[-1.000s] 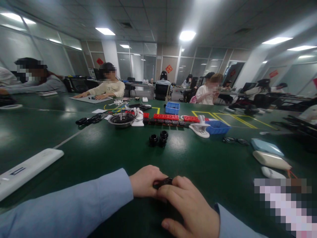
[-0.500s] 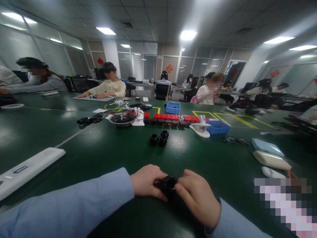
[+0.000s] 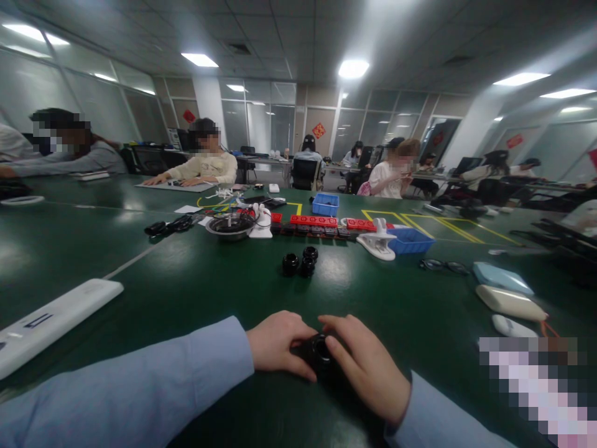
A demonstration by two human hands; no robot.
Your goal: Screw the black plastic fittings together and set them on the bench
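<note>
Low on the green table point(image 3: 196, 280), my left hand point(image 3: 277, 342) and my right hand point(image 3: 366, 367) close together around one small black round fitting point(image 3: 318, 350). Its open end faces up between my fingers. Both hands rest on the table near its front edge, in light blue sleeves. Three more black round fittings point(image 3: 299, 263) stand in a cluster farther out, straight ahead of my hands and apart from them.
A white power strip point(image 3: 51, 320) lies at the left. Glasses point(image 3: 443, 266), pale cases point(image 3: 510, 302) and a white mouse point(image 3: 513, 325) lie at the right. Farther back are a metal bowl point(image 3: 230, 225), red strips point(image 3: 321, 219), blue bins point(image 3: 410, 239), a white clip. Other people sit at the far tables.
My right hand drew back off the fitting, showing its open end, then its fingers curled forward over the fitting's top again. My left hand stayed in place.
</note>
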